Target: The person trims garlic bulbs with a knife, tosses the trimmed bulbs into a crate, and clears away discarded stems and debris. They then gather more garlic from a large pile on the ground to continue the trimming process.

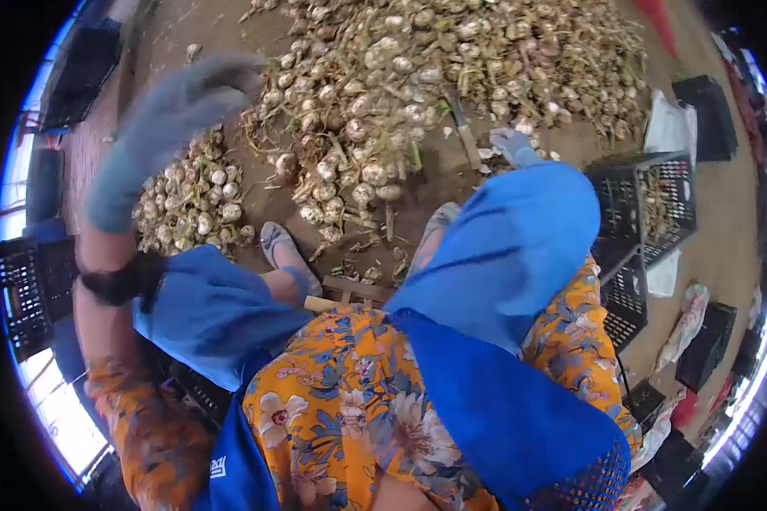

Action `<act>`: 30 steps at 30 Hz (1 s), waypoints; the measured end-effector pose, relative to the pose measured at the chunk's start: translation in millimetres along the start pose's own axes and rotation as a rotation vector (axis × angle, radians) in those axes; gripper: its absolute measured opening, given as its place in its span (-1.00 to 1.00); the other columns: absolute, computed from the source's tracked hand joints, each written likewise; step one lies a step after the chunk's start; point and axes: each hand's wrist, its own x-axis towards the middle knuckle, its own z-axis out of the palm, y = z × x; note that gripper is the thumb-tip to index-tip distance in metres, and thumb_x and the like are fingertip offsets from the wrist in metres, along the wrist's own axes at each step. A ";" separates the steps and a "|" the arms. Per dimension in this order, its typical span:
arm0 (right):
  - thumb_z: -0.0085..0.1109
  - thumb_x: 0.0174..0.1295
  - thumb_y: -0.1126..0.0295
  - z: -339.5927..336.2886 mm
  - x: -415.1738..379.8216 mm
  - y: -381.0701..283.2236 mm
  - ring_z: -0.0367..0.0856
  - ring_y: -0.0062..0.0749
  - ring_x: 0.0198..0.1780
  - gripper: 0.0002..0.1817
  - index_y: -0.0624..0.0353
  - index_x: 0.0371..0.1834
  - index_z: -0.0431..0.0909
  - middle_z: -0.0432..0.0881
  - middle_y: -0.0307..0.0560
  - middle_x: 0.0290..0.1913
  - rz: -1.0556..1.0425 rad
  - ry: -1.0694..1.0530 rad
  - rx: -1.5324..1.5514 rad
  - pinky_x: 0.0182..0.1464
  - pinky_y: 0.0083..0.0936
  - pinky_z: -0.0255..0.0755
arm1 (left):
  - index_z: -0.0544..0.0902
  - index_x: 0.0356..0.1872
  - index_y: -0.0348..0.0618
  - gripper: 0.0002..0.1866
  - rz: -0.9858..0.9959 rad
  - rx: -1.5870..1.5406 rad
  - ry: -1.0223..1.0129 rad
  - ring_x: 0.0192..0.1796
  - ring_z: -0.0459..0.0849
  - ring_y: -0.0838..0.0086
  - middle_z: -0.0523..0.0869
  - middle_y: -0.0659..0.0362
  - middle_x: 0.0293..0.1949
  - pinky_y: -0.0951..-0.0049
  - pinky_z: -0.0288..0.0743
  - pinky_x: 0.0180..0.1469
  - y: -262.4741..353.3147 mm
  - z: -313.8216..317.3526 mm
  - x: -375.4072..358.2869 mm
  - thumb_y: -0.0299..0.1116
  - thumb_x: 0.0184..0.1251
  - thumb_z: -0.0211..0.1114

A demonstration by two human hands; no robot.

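Note:
My left hand point(187, 102), in a grey glove, is raised over the small heap of trimmed garlic bulbs point(192, 200) at left. Its fingers are bent and smeared by motion, but a gap shows between them and the thumb, with nothing visible inside. Beyond my right knee, my right hand point(516, 146), also gloved, is low near the ground and partly hidden by the blue cloth. Its fingers look curled together; what they hold, if anything, cannot be made out. Beside it lies a long tool with a dark end and a pale end point(464, 128). Garlic with dry stalks point(358, 111) spreads ahead.
A larger garlic pile point(554, 60) covers the ground at the back. Black plastic crates point(626, 200) stand on the right, one holding dry scraps. More dark crates point(25, 285) line the left side. My feet rest on the ground between the heaps, in grey shoes point(274, 243).

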 end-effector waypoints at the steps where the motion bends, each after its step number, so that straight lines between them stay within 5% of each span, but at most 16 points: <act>1: 0.17 0.26 0.06 5.4 -14.9 -32.2 0.61 -0.17 0.03 -0.53 0.18 0.07 0.55 0.62 0.03 0.05 -0.086 0.108 -0.171 0.06 -0.31 0.45 | 0.48 0.22 -0.23 -0.54 -0.038 0.130 -0.099 0.06 0.58 0.44 0.62 0.13 0.05 0.38 0.46 0.11 -38.1 16.8 14.8 -0.28 0.34 0.20; 4: 0.25 0.12 -0.01 34.8 -6.9 -53.0 0.62 -0.14 0.02 -0.45 0.08 0.10 0.54 0.63 0.06 0.03 0.047 0.038 -0.096 0.03 -0.27 0.49 | 0.53 0.07 -0.24 -0.51 -0.327 0.749 -0.322 -0.16 0.68 0.32 0.70 -0.04 -0.21 0.30 0.55 -0.14 -124.5 67.3 40.6 -0.09 0.26 0.30; 7: 0.28 0.10 -0.02 60.5 4.1 -69.0 0.57 -0.01 0.06 -0.45 0.10 0.07 0.52 0.60 0.12 0.03 -0.023 0.128 -0.379 0.08 -0.26 0.45 | 0.55 -0.03 -0.24 -0.53 -0.506 0.720 -0.443 -0.22 0.69 0.22 0.70 -0.10 -0.29 0.28 0.55 -0.15 -232.2 103.9 30.4 -0.06 0.22 0.32; 10: 0.35 -0.01 0.07 68.1 5.9 -84.1 0.56 0.14 0.04 -0.44 0.11 0.02 0.46 0.62 0.15 -0.04 0.134 0.221 -0.520 0.04 -0.15 0.45 | 0.60 0.02 -0.20 -0.43 -0.698 0.521 -0.459 -0.06 0.66 0.00 0.68 -0.12 -0.08 0.16 0.51 0.01 -285.0 140.1 14.5 0.09 0.18 0.26; 12: 0.33 -0.02 0.10 72.0 16.7 -67.4 0.58 0.09 0.03 -0.46 0.09 0.01 0.46 0.62 0.13 -0.05 0.180 0.169 -0.458 0.03 -0.13 0.47 | 0.60 -0.01 -0.23 -0.43 -0.533 0.364 0.152 -0.04 0.65 0.01 0.70 -0.12 -0.11 0.17 0.50 0.02 -286.4 177.6 11.4 0.10 0.22 0.25; 15: 0.28 0.01 0.18 55.5 9.3 -31.7 0.65 -0.13 -0.14 -0.54 0.10 -0.02 0.46 0.61 0.04 -0.24 0.168 0.124 -0.255 -0.09 -0.29 0.53 | 0.56 0.06 -0.30 -0.37 -0.654 0.279 0.019 0.01 0.65 0.05 0.69 -0.10 -0.06 0.23 0.49 0.05 -290.9 189.8 37.3 0.11 0.24 0.25; 16: 0.25 0.05 0.21 47.0 8.1 -9.7 0.62 -0.25 -0.22 -0.58 0.12 -0.04 0.46 0.58 -0.02 -0.30 0.257 -0.015 0.149 -0.13 -0.39 0.52 | 0.54 0.08 -0.33 -0.40 -0.826 0.136 0.097 0.05 0.64 0.16 0.67 -0.07 -0.01 0.26 0.48 0.04 -270.1 193.7 43.7 0.04 0.27 0.25; 17: 0.22 0.10 0.25 38.1 5.7 0.2 0.58 -0.38 -0.30 -0.62 0.15 -0.05 0.45 0.55 -0.07 -0.36 0.336 -0.155 0.554 -0.18 -0.50 0.50 | 0.54 0.08 -0.33 -0.40 -0.816 0.120 0.105 0.05 0.64 0.16 0.67 -0.07 -0.01 0.26 0.48 0.04 -284.3 203.7 40.7 0.04 0.27 0.25; 19: 0.12 0.20 0.35 -25.3 -60.1 -62.8 0.47 -0.53 -0.34 -0.71 0.20 -0.03 0.45 0.49 -0.14 -0.39 0.214 -0.318 0.629 -0.23 -0.67 0.43 | 0.56 0.06 -0.34 -0.44 -0.627 -0.147 0.443 0.06 0.63 0.29 0.68 -0.03 -0.02 0.33 0.50 0.00 -329.9 225.8 36.2 -0.01 0.28 0.25; 21: 0.05 0.26 0.39 -94.1 -122.5 -102.7 0.48 -0.57 -0.29 -0.74 0.21 -0.02 0.48 0.52 -0.15 -0.37 0.189 -0.312 0.854 -0.27 -0.69 0.38 | 0.51 0.15 -0.28 -0.46 -0.611 -0.220 0.346 0.11 0.60 0.28 0.63 0.02 0.08 0.32 0.48 0.06 -282.7 197.3 30.1 -0.05 0.33 0.21; 23: 0.02 0.31 0.35 -139.9 -160.9 -129.8 0.42 -0.66 -0.29 -0.77 0.21 -0.04 0.52 0.48 -0.25 -0.39 -0.150 0.067 0.102 -0.34 -0.75 0.29 | 0.48 0.15 -0.35 -0.49 -0.664 -1.159 0.453 0.14 0.55 0.19 0.58 -0.03 0.10 0.26 0.35 0.25 -235.3 180.2 19.2 -0.09 0.42 0.11; 24: 0.06 0.32 0.32 -164.7 -182.7 -137.7 0.35 -0.75 -0.36 -0.74 0.19 -0.02 0.55 0.40 -0.36 -0.42 -0.103 0.101 0.255 -0.41 -0.79 0.22 | 0.48 0.15 -0.35 -0.49 -0.650 -1.161 0.475 0.14 0.55 0.19 0.58 -0.03 0.10 0.26 0.35 0.25 -225.6 169.8 14.7 -0.09 0.42 0.11; 25: 0.07 0.33 0.32 -178.8 -213.9 -172.2 0.30 -0.79 -0.42 -0.69 0.18 0.08 0.53 0.33 -0.41 -0.44 0.057 0.230 0.405 -0.43 -0.83 0.19 | 0.48 0.13 -0.35 -0.52 -0.412 -1.425 0.280 0.16 0.54 0.16 0.57 -0.06 0.12 0.20 0.34 0.28 -218.4 158.3 12.1 -0.10 0.45 0.05; 26: 0.06 0.33 0.34 -199.9 -231.2 -175.3 0.27 -0.81 -0.46 -0.64 0.20 0.16 0.48 0.32 -0.42 -0.43 -0.034 0.210 0.532 -0.48 -0.81 0.17 | 0.49 0.10 -0.34 -0.55 -0.143 -1.655 0.068 0.18 0.53 0.12 0.55 -0.09 0.14 0.14 0.32 0.31 -207.5 147.3 9.0 -0.12 0.49 -0.02; 29: 0.03 0.36 0.27 -206.5 -286.6 -249.5 0.25 -0.74 -0.48 -0.56 0.33 0.20 0.40 0.33 -0.36 -0.44 -0.312 0.337 0.372 -0.43 -0.79 0.16 | 0.53 -0.05 -0.35 -0.55 -0.055 -1.744 0.118 0.10 0.61 0.09 0.59 -0.17 0.08 0.11 0.39 0.28 -176.0 134.9 8.4 -0.09 0.50 -0.05; 30: 0.03 0.35 0.27 -200.6 -297.3 -270.1 0.27 -0.75 -0.47 -0.57 0.33 0.19 0.40 0.35 -0.33 -0.43 -0.338 0.295 0.381 -0.42 -0.80 0.16 | 0.54 -0.08 -0.35 -0.55 -0.206 -1.587 0.237 0.03 0.65 0.13 0.63 -0.14 -0.01 0.15 0.46 0.21 -170.3 141.0 13.7 -0.08 0.50 -0.04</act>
